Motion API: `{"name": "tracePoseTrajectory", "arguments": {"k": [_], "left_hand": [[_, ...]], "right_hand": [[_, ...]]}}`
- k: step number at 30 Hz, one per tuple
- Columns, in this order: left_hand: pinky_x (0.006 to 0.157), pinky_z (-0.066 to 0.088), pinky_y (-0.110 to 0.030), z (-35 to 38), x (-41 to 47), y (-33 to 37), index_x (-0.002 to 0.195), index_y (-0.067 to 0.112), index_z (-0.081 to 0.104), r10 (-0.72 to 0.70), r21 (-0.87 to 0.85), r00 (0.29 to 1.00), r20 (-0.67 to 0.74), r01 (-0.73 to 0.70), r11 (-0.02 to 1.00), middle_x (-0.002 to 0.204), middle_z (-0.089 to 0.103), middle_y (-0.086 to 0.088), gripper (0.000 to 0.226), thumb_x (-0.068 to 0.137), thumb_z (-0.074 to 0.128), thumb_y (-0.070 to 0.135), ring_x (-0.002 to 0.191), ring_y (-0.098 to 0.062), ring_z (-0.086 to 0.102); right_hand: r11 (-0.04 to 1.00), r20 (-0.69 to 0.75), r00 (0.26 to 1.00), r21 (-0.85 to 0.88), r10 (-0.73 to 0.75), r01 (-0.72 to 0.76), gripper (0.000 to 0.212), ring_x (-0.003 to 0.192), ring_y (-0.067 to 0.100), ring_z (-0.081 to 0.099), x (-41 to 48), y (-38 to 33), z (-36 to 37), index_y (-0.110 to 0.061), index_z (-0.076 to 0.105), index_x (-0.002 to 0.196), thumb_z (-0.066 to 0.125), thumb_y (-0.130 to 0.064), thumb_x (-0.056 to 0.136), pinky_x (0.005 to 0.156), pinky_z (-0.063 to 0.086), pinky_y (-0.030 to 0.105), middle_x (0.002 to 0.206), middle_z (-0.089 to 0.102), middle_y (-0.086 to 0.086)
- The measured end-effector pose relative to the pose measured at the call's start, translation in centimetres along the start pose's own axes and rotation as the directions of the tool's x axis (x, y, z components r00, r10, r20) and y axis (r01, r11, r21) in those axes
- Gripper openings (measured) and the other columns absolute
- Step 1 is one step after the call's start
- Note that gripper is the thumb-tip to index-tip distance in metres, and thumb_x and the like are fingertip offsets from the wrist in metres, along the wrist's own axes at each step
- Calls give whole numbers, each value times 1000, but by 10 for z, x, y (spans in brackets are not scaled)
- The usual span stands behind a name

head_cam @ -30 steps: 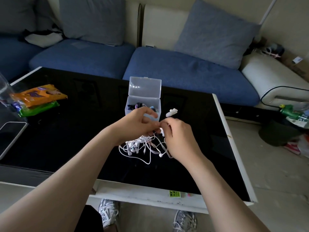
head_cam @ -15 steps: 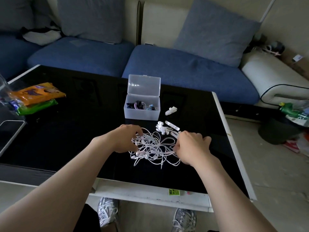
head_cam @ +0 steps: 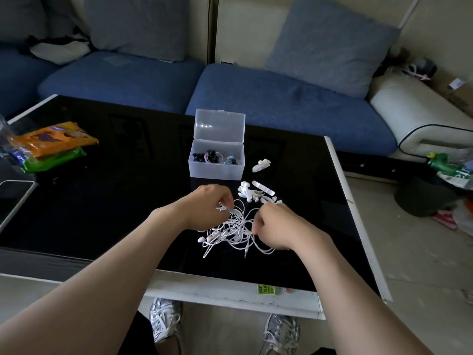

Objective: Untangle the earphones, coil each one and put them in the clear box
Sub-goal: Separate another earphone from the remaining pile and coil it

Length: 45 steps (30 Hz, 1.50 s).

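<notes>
Tangled white earphones (head_cam: 234, 233) lie on the tabletop (head_cam: 102, 206), just in front of the clear box (head_cam: 216, 171) (lid (head_cam: 219, 126) up, dark items (head_cam: 210, 157) inside too small to identify); left hand (head_cam: 206, 207) pinches one cord, right hand (head_cam: 277, 226) curls round others, fingertips hidden.

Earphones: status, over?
Left hand, right hand both pinching earphones. One white tangle on table, uncoiled. Clear box open behind; white clips between.

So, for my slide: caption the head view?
Left hand and right hand pinch tangled white earphones near an open clear box.
</notes>
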<state>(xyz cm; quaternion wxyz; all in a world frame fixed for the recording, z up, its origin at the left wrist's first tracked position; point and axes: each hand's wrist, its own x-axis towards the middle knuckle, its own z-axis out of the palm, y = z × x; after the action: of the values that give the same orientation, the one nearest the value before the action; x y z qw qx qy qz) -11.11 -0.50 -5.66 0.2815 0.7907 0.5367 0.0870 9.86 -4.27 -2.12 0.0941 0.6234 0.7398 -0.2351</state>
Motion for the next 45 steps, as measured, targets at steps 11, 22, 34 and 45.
{"name": "tracePoseTrajectory", "arguments": {"k": [11, 22, 34, 45], "left_hand": [[99, 44, -46, 12, -3, -11, 137, 30, 39, -302, 244, 951, 63, 279, 929, 127, 52, 0, 54, 94, 71, 33, 114, -28, 59], [114, 20, -73, 2, -3, -7, 141, 28, 46, -544, 337, 829, -125, 552, 763, 139, 50, -9, 46, 98, 62, 30, 134, -35, 46], [111, 29, -53, -17, -8, 23, 117, 39, 66, -380, -27, 919, -104, 379, 925, 139, 50, 0, 38, 89, 49, 20, 136, -31, 35], [57, 41, -24, -14, -7, 31, 85, 14, 70, -79, -259, 996, -46, 64, 964, 71, 60, 5, 50, 83, 79, 64, 61, -8, 51]], "right_hand": [[998, 47, 998, 53, 32, -34, 27, 107, 25, 66, 1, 3, 2, -14, 60, 120, 52, -8, 95, 90, 58, 41, 116, 65, 6], [955, -175, 978, 289, 112, -58, 27, 65, 25, 61, 0, 27, -12, -3, 68, 87, 55, -23, 99, 59, 51, 34, 86, 71, 9], [920, -522, 853, 334, -2, 207, 19, 70, 12, 68, 0, 14, -5, -28, 75, 85, 69, -38, 101, 68, 52, 34, 68, 69, -10], [670, -404, 915, 675, -14, 308, 17, 84, 24, 74, -3, 9, -8, -19, 76, 94, 63, -24, 104, 83, 59, 45, 85, 79, 4]]}}
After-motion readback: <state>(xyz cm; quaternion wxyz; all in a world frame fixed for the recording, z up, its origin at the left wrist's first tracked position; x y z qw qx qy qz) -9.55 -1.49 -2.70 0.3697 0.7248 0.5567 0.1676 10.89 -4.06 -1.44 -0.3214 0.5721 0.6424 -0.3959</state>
